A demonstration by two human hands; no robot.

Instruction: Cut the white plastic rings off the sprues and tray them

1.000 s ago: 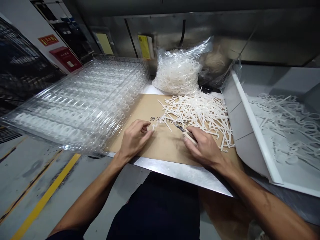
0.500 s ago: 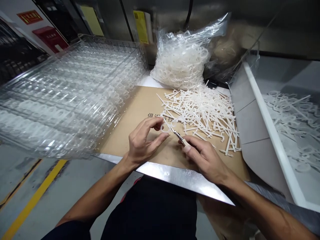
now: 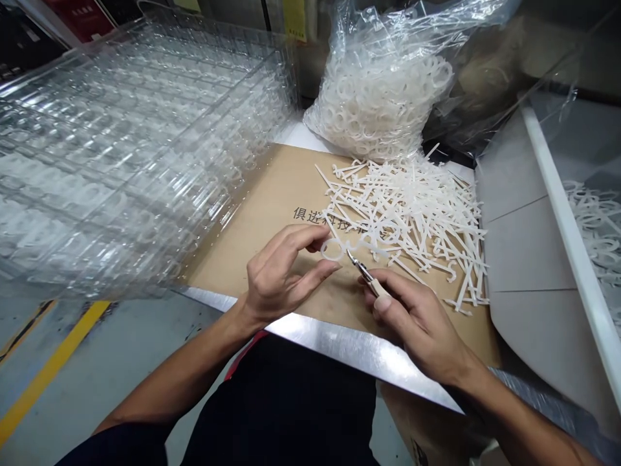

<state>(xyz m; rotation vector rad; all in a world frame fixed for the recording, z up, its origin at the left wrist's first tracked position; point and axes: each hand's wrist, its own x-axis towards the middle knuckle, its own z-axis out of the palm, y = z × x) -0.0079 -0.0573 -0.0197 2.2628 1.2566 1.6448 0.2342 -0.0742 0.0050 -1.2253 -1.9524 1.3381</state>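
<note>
White ringed piece [image 3: 343, 248] pinched by left hand [image 3: 281, 277], fingers curled; right hand [image 3: 423, 323] angled inward, fingers wrapping pale-handled nippers [image 3: 372, 281]

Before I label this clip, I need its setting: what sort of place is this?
Probably a factory workstation: a heap of white plastic pieces, a clear plastic bag packed with rings, and a yellow floor line.
</note>
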